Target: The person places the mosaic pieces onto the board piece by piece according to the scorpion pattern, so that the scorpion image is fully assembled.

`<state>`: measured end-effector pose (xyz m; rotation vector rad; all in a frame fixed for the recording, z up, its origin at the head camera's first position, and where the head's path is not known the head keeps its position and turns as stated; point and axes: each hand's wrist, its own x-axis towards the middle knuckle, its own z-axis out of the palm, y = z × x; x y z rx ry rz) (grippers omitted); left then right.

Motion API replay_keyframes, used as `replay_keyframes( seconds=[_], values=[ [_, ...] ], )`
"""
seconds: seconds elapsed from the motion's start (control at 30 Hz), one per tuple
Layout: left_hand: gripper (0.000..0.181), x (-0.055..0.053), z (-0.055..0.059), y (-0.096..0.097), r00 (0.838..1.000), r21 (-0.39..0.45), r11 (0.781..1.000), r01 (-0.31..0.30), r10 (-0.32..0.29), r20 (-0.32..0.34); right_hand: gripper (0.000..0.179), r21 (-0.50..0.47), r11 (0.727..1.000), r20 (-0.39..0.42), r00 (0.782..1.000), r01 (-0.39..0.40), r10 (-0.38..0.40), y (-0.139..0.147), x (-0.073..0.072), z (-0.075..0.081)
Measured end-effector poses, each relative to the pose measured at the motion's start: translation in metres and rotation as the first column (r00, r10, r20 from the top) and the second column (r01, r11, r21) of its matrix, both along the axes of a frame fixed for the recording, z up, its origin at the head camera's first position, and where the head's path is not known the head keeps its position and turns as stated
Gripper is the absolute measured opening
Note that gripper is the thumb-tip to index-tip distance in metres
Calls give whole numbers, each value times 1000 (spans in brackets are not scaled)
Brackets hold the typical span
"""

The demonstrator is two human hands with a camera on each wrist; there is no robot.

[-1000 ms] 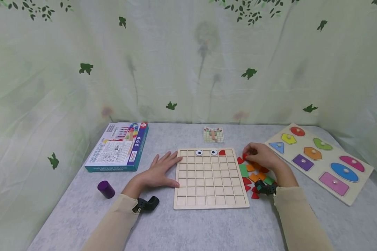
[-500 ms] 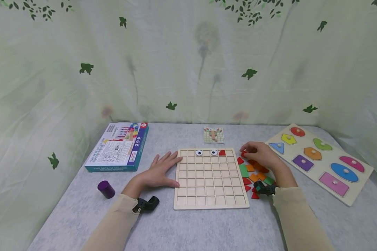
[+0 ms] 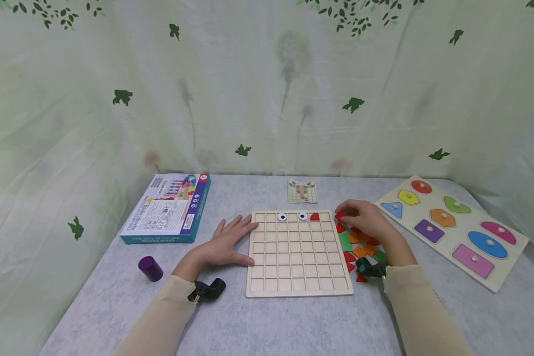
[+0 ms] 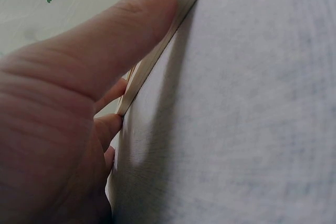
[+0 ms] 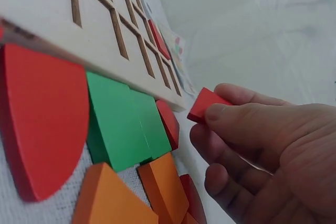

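A square wooden grid board (image 3: 293, 253) lies in the middle of the table. Its top row carries two eye tiles (image 3: 282, 216) and a red tile (image 3: 314, 216). My left hand (image 3: 226, 245) rests with spread fingers against the board's left edge; in the left wrist view the thumb (image 4: 121, 38) touches that edge. Off the board's upper right corner, my right hand (image 3: 366, 217) pinches a small red tile (image 5: 207, 102) between thumb and fingers. Beneath and beside that hand lie loose green (image 5: 126, 121), orange (image 5: 164, 190) and red tiles (image 5: 44, 119).
A small pattern card (image 3: 302, 191) lies behind the board. On the right is a knobbed shape puzzle (image 3: 454, 225). A flat box (image 3: 166, 210) lies at the back left, with a purple cylinder (image 3: 150, 268) in front of it. A hanging cloth (image 3: 267, 99) closes off the back.
My right hand has lifted slightly and shifted left toward the board's upper right corner, carrying the red tile. The left hand and the board have stayed in place.
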<state>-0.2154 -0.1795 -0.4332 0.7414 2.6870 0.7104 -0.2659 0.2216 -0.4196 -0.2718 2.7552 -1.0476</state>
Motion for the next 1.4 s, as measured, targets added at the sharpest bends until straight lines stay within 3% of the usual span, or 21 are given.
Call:
replay_keyframes(
  seconds=[0.27, 0.77, 1.4],
  values=[
    [101, 0, -2, 0, 1000, -3, 1000, -3, 3, 3, 22, -41, 998, 34, 999, -40, 42, -7, 1, -1],
    [101, 0, -1, -1, 1000, 12, 1000, 4, -4, 3, 16, -24, 994, -1, 994, -107, 107, -18, -1, -5],
    [99, 1, 0, 0, 1000, 23, 1000, 11, -11, -10, 16, -2, 994, -47, 993, -108, 108, -24, 0, -8]
  ],
)
